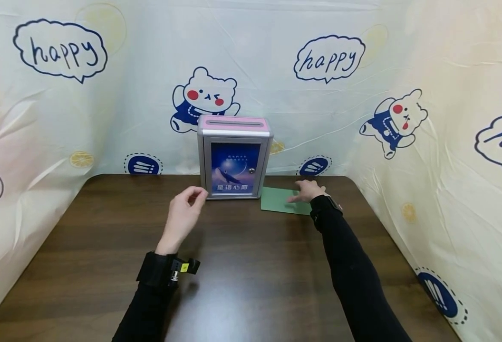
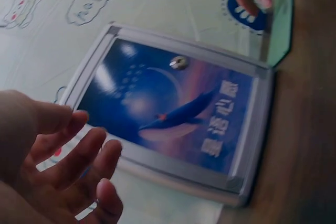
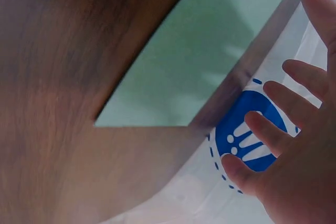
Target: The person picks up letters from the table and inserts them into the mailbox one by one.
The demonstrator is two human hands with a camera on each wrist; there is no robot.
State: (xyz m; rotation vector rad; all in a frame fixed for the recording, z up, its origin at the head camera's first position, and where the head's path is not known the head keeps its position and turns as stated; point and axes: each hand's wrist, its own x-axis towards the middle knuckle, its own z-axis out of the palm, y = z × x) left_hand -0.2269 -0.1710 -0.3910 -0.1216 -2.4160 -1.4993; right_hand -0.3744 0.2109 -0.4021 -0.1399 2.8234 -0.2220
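A silver metal box with a pink top and a slot stands upright at the back of the table. Its front door shows a blue whale picture and a small round lock. My left hand is raised just in front of the box's left side, fingers loosely bent and holding nothing. A flat green envelope or card lies right of the box, with a pale emblem visible in the right wrist view. Above its right part my right hand hovers with spread fingers.
The dark wooden table spreads out in front of the box. A printed cloth with bears and "happy" bubbles hangs behind and along both sides, close to the table's edges. A black band with a small device wraps my left wrist.
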